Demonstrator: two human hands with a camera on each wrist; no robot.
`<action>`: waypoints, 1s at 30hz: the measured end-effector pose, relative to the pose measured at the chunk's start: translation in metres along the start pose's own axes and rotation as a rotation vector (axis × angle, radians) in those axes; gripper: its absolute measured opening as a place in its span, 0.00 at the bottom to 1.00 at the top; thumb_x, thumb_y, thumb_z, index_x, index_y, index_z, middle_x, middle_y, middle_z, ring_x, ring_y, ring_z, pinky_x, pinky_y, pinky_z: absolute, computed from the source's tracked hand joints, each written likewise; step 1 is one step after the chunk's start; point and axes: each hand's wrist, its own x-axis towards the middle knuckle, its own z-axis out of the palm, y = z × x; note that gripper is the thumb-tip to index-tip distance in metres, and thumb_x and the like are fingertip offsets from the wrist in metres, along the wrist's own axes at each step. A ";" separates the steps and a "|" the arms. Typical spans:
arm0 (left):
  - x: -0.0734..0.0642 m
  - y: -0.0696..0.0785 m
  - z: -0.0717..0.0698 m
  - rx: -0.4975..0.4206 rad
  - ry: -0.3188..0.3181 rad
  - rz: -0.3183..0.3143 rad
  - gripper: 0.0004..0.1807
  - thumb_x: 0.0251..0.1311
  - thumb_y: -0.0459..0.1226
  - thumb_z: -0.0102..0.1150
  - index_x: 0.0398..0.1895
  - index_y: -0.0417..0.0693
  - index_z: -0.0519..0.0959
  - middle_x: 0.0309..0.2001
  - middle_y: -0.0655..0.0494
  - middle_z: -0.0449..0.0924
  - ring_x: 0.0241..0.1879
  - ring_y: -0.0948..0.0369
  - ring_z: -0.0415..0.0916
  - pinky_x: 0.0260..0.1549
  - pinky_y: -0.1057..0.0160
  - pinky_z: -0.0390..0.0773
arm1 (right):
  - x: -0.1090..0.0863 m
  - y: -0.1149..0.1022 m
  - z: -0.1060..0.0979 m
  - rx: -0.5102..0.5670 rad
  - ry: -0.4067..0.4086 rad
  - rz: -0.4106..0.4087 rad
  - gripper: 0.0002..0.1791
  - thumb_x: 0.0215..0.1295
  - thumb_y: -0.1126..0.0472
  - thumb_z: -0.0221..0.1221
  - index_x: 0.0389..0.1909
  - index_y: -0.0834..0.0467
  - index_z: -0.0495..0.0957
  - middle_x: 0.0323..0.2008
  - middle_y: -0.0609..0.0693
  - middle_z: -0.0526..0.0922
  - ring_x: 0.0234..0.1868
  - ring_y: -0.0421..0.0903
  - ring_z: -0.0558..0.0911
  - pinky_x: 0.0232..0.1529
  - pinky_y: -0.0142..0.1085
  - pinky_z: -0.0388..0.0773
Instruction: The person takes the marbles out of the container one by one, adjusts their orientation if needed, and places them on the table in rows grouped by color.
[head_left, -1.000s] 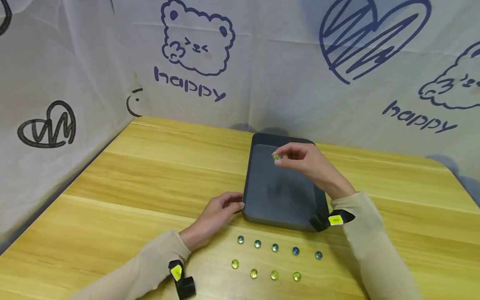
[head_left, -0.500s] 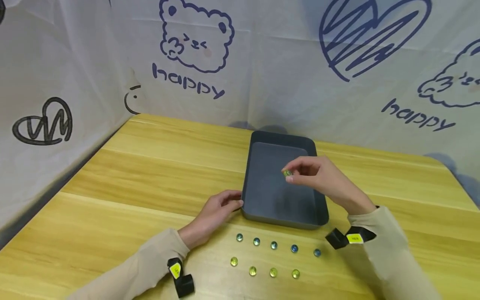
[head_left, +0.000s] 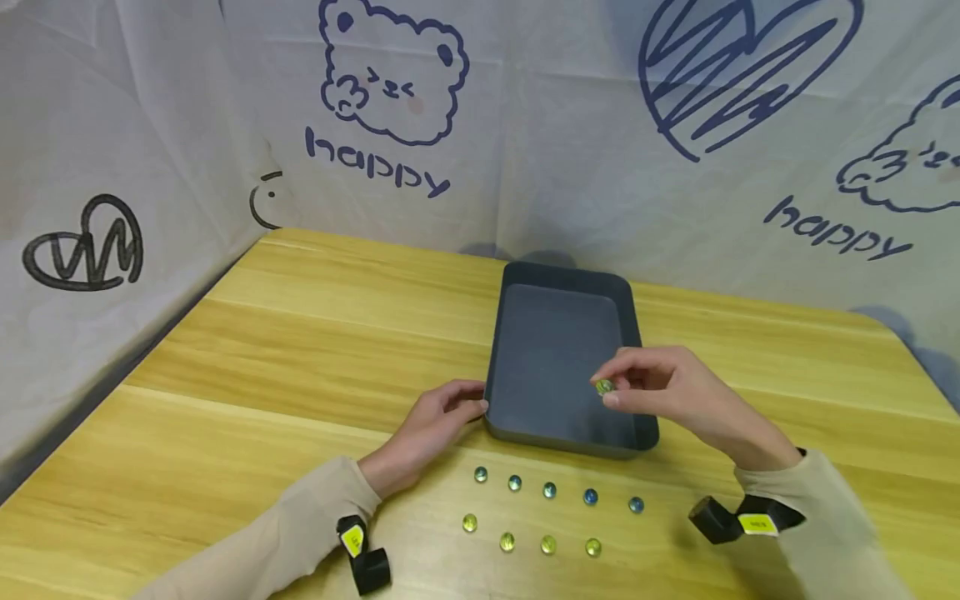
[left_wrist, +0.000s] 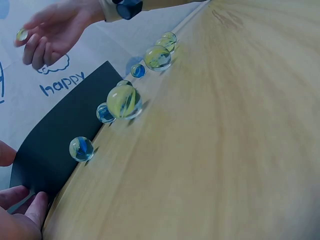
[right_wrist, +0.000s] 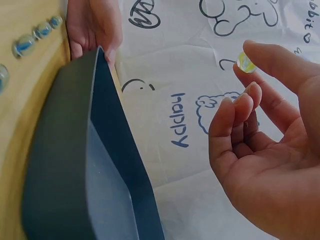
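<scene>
My right hand (head_left: 675, 385) pinches a clear marble with yellow-green swirls (head_left: 604, 387) between thumb and index finger, above the near right part of a dark grey rectangular tray (head_left: 555, 358). The same marble (right_wrist: 245, 63) shows at the fingertips in the right wrist view, the other fingers curled loosely below it. At the tray's near left side, my left hand (head_left: 431, 429) holds its wall; in the left wrist view fingers (left_wrist: 36, 207) press the outer side. In front of the tray lies a row of several blue marbles (head_left: 550, 490), with several yellow-green marbles (head_left: 548, 544) nearer me.
The wooden table (head_left: 300, 333) carries everything. A white cloth (head_left: 555, 167) with drawn bears, hearts and lettering hangs behind and to the left. Black cameras (head_left: 367, 571) are strapped to both wrists. No marble is visible on the tray's floor.
My right hand has moved toward me and to the right over the tray, still pinching the yellow-green marble. The left hand and the marble rows stay where they were.
</scene>
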 end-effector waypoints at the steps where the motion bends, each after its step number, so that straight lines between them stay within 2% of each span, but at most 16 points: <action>1: 0.000 0.000 0.000 -0.002 0.000 0.001 0.21 0.65 0.35 0.55 0.59 0.35 0.74 0.54 0.46 0.77 0.54 0.54 0.73 0.56 0.55 0.72 | -0.003 0.001 0.000 0.012 -0.006 -0.017 0.09 0.63 0.69 0.61 0.42 0.58 0.83 0.29 0.51 0.73 0.29 0.45 0.72 0.30 0.34 0.74; 4: 0.000 -0.001 0.000 -0.008 -0.005 0.008 0.21 0.65 0.35 0.55 0.59 0.34 0.74 0.55 0.46 0.77 0.55 0.53 0.73 0.57 0.54 0.71 | -0.012 0.004 0.000 0.038 -0.030 -0.054 0.12 0.63 0.72 0.60 0.42 0.53 0.84 0.29 0.50 0.74 0.29 0.44 0.72 0.27 0.34 0.72; 7: 0.001 -0.003 0.000 -0.012 -0.008 0.009 0.21 0.65 0.36 0.55 0.59 0.34 0.74 0.55 0.46 0.77 0.56 0.53 0.72 0.57 0.54 0.71 | -0.019 0.008 0.001 0.039 -0.040 -0.063 0.14 0.62 0.73 0.60 0.42 0.53 0.84 0.29 0.49 0.75 0.29 0.45 0.72 0.25 0.34 0.71; 12: 0.002 -0.002 -0.001 -0.006 -0.002 0.006 0.21 0.65 0.35 0.55 0.59 0.34 0.74 0.55 0.46 0.77 0.55 0.53 0.72 0.57 0.54 0.71 | -0.030 0.011 0.004 0.042 -0.005 -0.006 0.11 0.62 0.71 0.61 0.42 0.57 0.84 0.29 0.50 0.74 0.28 0.45 0.73 0.27 0.35 0.74; 15: 0.001 -0.001 -0.001 -0.007 -0.004 0.003 0.21 0.65 0.35 0.55 0.60 0.34 0.73 0.55 0.45 0.77 0.56 0.53 0.72 0.57 0.54 0.71 | -0.035 0.012 0.006 0.046 0.014 0.001 0.10 0.61 0.71 0.61 0.42 0.59 0.84 0.28 0.49 0.74 0.28 0.44 0.72 0.27 0.35 0.75; 22: -0.001 -0.001 -0.002 -0.005 0.011 -0.007 0.21 0.65 0.35 0.55 0.59 0.35 0.74 0.55 0.46 0.77 0.55 0.54 0.72 0.57 0.54 0.72 | -0.045 0.019 0.010 0.069 -0.040 -0.080 0.12 0.61 0.75 0.60 0.44 0.63 0.83 0.27 0.50 0.72 0.27 0.47 0.69 0.22 0.38 0.68; 26: 0.000 0.000 -0.001 -0.006 0.010 -0.002 0.21 0.65 0.35 0.55 0.59 0.35 0.74 0.55 0.46 0.77 0.55 0.54 0.73 0.57 0.55 0.72 | -0.056 0.028 0.014 0.099 -0.062 -0.081 0.12 0.60 0.76 0.60 0.44 0.64 0.82 0.27 0.51 0.71 0.27 0.47 0.68 0.21 0.38 0.65; 30: 0.001 0.001 -0.001 -0.004 -0.003 -0.001 0.21 0.66 0.35 0.55 0.60 0.35 0.73 0.55 0.46 0.77 0.55 0.54 0.72 0.57 0.55 0.72 | -0.072 0.041 0.022 0.128 -0.037 -0.082 0.15 0.59 0.78 0.59 0.45 0.63 0.83 0.27 0.50 0.73 0.26 0.48 0.69 0.21 0.38 0.67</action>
